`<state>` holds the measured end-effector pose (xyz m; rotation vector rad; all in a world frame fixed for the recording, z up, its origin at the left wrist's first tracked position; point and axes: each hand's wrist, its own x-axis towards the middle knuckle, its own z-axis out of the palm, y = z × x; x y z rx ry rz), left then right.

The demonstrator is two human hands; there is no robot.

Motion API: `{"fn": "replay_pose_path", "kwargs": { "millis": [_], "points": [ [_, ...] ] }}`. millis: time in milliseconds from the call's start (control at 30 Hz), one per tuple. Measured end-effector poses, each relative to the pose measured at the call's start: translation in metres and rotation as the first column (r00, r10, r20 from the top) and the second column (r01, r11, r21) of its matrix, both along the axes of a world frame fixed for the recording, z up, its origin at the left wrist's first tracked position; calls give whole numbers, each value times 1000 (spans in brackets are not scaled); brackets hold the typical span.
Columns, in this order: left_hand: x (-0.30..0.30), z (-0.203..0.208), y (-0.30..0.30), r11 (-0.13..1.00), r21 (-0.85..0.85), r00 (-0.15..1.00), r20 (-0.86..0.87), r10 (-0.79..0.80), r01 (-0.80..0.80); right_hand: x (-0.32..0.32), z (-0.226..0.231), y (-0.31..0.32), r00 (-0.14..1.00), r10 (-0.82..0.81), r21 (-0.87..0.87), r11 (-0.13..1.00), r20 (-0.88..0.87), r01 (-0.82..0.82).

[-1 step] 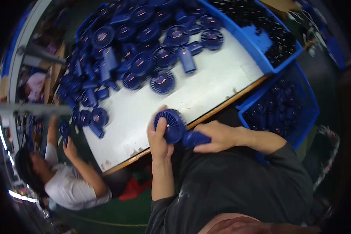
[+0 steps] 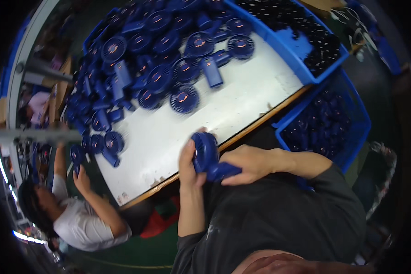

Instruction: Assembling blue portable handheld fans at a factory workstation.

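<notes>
A dark blue handheld fan (image 2: 206,153) is in both my hands just off the table's near edge. Its round head is in the grip of my left hand (image 2: 187,165), thumb on one side and fingertips showing at the top rim. My right hand (image 2: 247,163) is wrapped round the handle, which points to the right. The fan is turned edge-on, so most of its front grille is hidden. Beyond my hands, many similar blue fans (image 2: 160,78) lie heaped on the white table (image 2: 155,141); one fan (image 2: 184,98) lies at the near side of the heap.
A blue tray (image 2: 301,75) of small black parts sits at the table's far right. Below it, a deep blue bin (image 2: 366,123) holds more dark blue pieces. On the left, a co-worker (image 2: 84,219) in a white shirt holds another fan (image 2: 77,155). A metal post (image 2: 20,68) rises beyond.
My hands have turned the fan so its grille, facing up before, now points aside. Its handle has dipped slightly toward me. The whole view has shifted a little.
</notes>
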<state>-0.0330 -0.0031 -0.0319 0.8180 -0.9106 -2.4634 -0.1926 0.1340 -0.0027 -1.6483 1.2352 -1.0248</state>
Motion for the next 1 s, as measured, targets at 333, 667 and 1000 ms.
{"fn": "replay_pose_path", "kwargs": {
  "millis": [333,667,1000],
  "points": [
    [-16,18,28,996,-69,914,-397,-82,60,-238,61,-26,416,-643,-260,694,-644,671],
    [-11,22,18,954,-299,994,100,45,-13,-313,21,-24,505,-796,-58,552,-332,832],
    [-25,19,18,949,-218,974,-57,221,-228,-19,11,-37,907,-421,-253,879,-12,405]
  ]
}}
